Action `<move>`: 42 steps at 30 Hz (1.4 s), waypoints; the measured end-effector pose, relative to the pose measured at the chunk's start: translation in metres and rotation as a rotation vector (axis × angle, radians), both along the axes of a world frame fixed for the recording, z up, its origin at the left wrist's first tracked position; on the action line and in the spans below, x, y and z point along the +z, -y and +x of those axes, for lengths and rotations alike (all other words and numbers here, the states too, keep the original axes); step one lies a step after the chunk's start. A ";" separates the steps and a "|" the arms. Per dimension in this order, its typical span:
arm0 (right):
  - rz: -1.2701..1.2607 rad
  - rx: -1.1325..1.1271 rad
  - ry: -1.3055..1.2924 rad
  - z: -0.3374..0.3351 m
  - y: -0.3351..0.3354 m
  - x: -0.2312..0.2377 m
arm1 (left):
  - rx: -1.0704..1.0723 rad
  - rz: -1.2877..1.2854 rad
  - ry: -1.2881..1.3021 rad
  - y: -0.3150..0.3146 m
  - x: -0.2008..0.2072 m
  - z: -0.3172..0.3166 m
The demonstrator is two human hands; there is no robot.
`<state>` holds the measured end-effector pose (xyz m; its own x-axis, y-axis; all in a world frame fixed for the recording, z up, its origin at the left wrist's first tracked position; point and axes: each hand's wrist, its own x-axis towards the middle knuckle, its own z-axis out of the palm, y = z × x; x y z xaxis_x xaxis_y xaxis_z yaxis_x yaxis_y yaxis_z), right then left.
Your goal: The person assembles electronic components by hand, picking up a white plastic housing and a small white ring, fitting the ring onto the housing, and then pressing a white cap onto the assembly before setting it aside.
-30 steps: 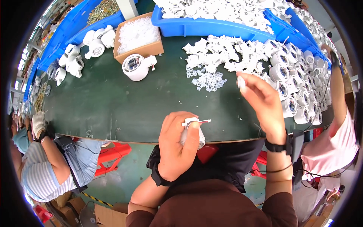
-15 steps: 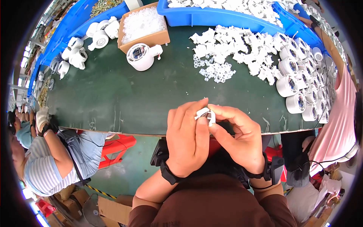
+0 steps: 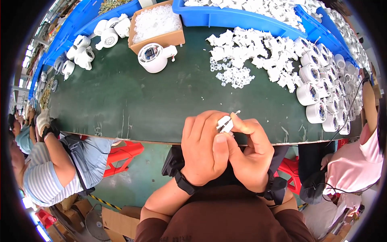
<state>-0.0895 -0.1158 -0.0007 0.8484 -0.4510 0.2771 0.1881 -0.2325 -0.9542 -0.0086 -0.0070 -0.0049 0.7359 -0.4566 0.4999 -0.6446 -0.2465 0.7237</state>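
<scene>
Just over the near edge of the table, my left hand (image 3: 204,147) and my right hand (image 3: 252,151) meet around a small white plastic bracket (image 3: 225,124). The fingers of both hands are closed on it and hide much of its shape. A dark gap runs across the bracket, and a thin pale tip juts out beside my right index finger. Farther off on the table, a white round housing (image 3: 153,64) with a dark circuit board inside and a side arm lies apart from my hands.
Loose white brackets (image 3: 278,74) lie in a heap behind small translucent rings (image 3: 238,77). Rows of white housings (image 3: 316,112) stand at right. A blue bin (image 3: 242,20) and a carton of translucent parts (image 3: 167,39) line the back. People sit at both sides; one wears a glove (image 3: 41,121).
The white bracket has been turned and pressed closer together between my fingers. My hands have drawn tighter around it. The person at right has pulled an arm back from the far bins.
</scene>
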 end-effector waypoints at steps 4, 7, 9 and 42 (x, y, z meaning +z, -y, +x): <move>0.236 0.034 -0.055 0.002 -0.004 0.008 | 0.008 -0.010 0.006 -0.001 -0.001 0.001; -0.007 0.026 -0.006 0.000 0.001 -0.001 | 0.011 -0.009 0.016 -0.001 0.000 0.001; -0.016 0.046 -0.023 0.000 0.004 0.003 | 0.007 -0.012 0.018 -0.002 -0.001 0.002; -0.386 0.023 -0.186 0.040 0.098 0.022 | -0.154 0.108 0.090 -0.010 0.013 0.012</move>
